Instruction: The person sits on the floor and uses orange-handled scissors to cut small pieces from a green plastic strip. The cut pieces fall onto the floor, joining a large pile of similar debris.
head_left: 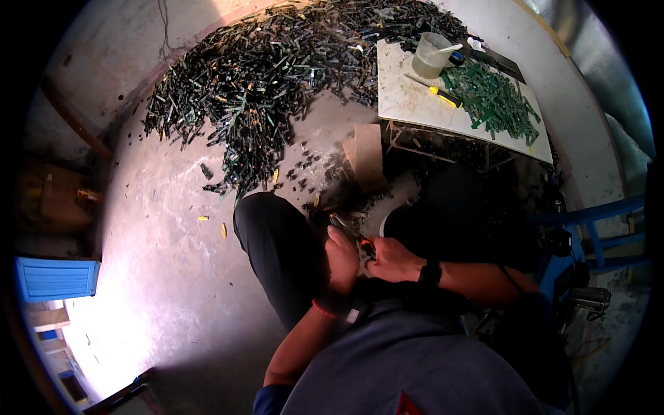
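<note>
My right hand (398, 260) is closed around a hand tool with a red-and-black handle (367, 247). Its slim front part points up and left, in shadow, so I cannot tell which kind of tool it is. Just left of it, my left hand (341, 259) is closed near the tool's front end. A small dark piece seems to lie at its fingertips, too dim to name. Both hands are low between my knees, over dark scraps on the floor.
A large heap of dark strips (256, 90) spreads across the floor ahead. On the white board (401, 104) at right are green circuit-board strips (494, 104), a yellow-and-black screwdriver (445, 96) and a plastic cup (429, 59). A cardboard piece (368, 158) stands before it; blue chair (595, 242) right.
</note>
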`<state>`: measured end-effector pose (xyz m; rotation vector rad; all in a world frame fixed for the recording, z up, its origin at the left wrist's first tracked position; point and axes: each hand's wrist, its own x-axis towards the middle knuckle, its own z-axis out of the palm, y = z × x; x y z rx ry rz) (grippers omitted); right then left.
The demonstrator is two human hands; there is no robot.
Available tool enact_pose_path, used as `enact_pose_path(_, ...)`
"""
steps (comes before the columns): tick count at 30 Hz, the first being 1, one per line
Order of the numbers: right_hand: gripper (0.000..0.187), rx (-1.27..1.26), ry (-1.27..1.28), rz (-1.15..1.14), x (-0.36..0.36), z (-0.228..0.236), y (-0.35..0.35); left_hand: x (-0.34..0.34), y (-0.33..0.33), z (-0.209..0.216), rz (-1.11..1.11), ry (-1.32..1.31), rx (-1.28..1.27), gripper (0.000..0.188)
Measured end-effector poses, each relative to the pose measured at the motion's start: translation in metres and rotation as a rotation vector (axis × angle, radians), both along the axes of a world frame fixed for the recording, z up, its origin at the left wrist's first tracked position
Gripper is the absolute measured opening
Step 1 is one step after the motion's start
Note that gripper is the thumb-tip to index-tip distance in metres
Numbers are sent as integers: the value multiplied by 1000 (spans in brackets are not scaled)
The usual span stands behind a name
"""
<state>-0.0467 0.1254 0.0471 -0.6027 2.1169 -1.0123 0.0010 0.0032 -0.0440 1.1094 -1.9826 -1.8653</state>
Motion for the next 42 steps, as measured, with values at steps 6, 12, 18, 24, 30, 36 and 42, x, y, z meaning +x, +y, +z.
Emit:
enact_pose_path(6, 25, 142, 598, 323, -62, -12, 40, 13, -18, 66, -260, -85, 751, 52)
enact_pose_path(12, 19, 145, 814, 550, -99, 3, 66, 17, -21, 31, -510, -2, 552, 48)
enact_pose_path(18, 24, 24, 722, 588, -86, 18, 71, 3, -35, 58, -272, -27, 789, 51)
enact_pose_path(24, 36, 14, 307, 64, -47, -3, 59, 8, -25, 10, -334, 57, 566, 52)
enact_pose_path(30, 41, 15, 231, 3, -8, -6, 33, -9, -20, 58, -138, -139, 795, 53)
enact_pose_path(36, 37, 84, 423, -12, -7, -3, 26, 1, -27, -8, -227, 16, 559, 53)
enact_pose_path(42, 35, 96, 419, -44, -5, -3, 21, 2, -25, -24, -189, 46, 537, 52)
